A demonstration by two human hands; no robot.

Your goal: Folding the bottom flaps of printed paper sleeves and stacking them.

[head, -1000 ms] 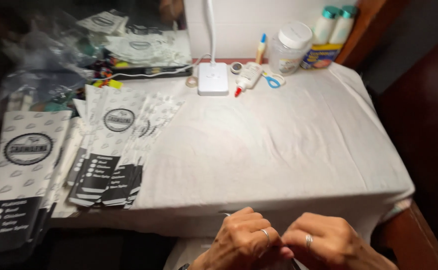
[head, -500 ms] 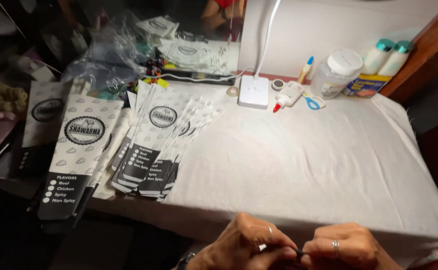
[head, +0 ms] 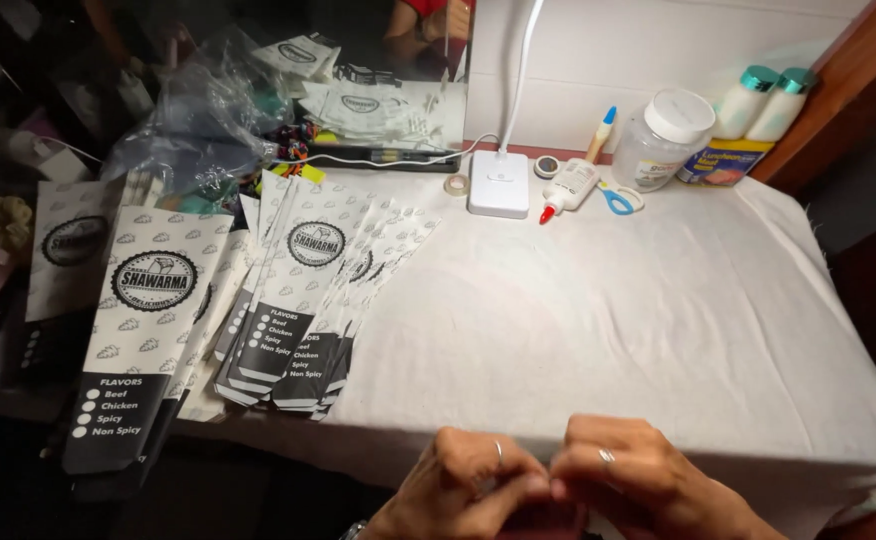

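Both of my hands are at the bottom edge of the view, just in front of the table's near edge. My left hand (head: 458, 490) and my right hand (head: 638, 485) meet at the fingertips, fingers curled and pinched together; nothing shows between them. Each hand wears a ring. The white cloth-covered table (head: 608, 300) lies beyond them. The nearest things are a fanned stack of black-and-white printed paper sleeves (head: 303, 290) to the left, and a larger sleeve (head: 143, 330) overhanging the table's left side.
At the back stand a white lamp base (head: 499, 183), a glue bottle with a red tip (head: 570, 188), blue scissors (head: 616, 198), a clear jar (head: 663, 140) and two white bottles with teal caps (head: 763, 100). Crumpled plastic bags (head: 198, 120) and more sleeves crowd the back left.
The view has swung left and tipped down, bringing more of the sleeves into sight. My hands stay together at the bottom edge, fingertips still pinched.
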